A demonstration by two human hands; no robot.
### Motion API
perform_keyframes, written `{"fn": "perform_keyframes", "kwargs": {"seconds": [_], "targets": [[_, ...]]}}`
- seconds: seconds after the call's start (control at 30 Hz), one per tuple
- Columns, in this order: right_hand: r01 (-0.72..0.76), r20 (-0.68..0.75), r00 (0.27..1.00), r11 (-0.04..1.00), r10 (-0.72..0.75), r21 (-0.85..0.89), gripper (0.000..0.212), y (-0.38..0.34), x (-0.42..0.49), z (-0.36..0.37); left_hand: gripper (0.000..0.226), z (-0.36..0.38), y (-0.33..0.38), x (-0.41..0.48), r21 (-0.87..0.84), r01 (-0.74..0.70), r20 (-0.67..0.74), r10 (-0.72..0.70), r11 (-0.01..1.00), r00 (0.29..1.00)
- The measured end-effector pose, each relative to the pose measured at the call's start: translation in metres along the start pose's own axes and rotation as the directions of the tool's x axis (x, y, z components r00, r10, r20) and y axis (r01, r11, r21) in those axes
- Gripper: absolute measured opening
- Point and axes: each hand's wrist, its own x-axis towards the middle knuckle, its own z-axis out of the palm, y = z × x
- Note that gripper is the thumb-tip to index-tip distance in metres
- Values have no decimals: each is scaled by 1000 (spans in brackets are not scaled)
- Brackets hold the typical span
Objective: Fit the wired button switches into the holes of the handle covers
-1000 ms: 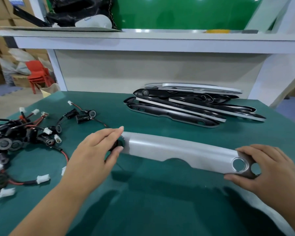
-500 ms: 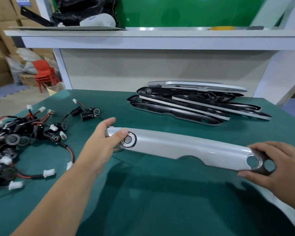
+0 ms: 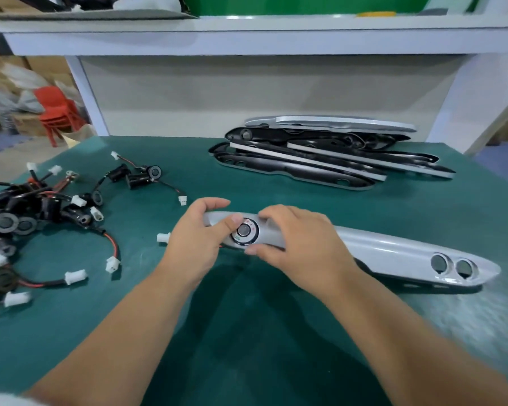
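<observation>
A long silver handle cover (image 3: 393,253) lies across the green table, face up. A round button switch (image 3: 245,230) sits in the hole at its left end. My left hand (image 3: 197,238) grips that left end, thumb beside the switch. My right hand (image 3: 299,241) holds the cover just right of the switch, fingers over its top edge and thumb under its near edge. Two empty holes (image 3: 452,266) show at the cover's right end. A white connector (image 3: 163,237) pokes out to the left of my left hand.
A tangle of black wired button switches (image 3: 35,212) with red wires and white plugs lies at the left. A stack of handle covers (image 3: 329,153) sits at the back. A white shelf frame (image 3: 247,39) rises behind the table (image 3: 247,332).
My right hand left the cover's right end and came to its left end beside the switch. The cover now rests lower on the table. My left hand stays at the left end.
</observation>
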Motion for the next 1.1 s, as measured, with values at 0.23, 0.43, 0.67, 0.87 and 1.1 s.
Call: {"fn": "perform_keyframes", "kwargs": {"seconds": [0.23, 0.43, 0.67, 0.87, 1.1], "targets": [[53, 42, 998, 998, -54, 39, 26, -8, 13, 7, 41, -20, -3, -1, -33, 0, 136, 4, 999, 991], [-45, 156, 988, 984, 17, 175, 35, -2, 11, -6, 51, -20, -5, -1, 54, -11, 212, -1, 998, 977], [-254, 345, 909, 967, 235, 8, 45, -5, 21, -16, 44, -10, 1, -7, 110, -39, 178, 19, 993, 984], [-220, 275, 934, 974, 227, -57, 45, -6, 18, -11, 34, -9, 4, -9, 174, -81, 159, 53, 981, 986], [-164, 161, 969, 977, 186, -137, 48, -7, 16, 1, 30, -7, 0, -8, 219, -95, 151, 62, 971, 987]]}}
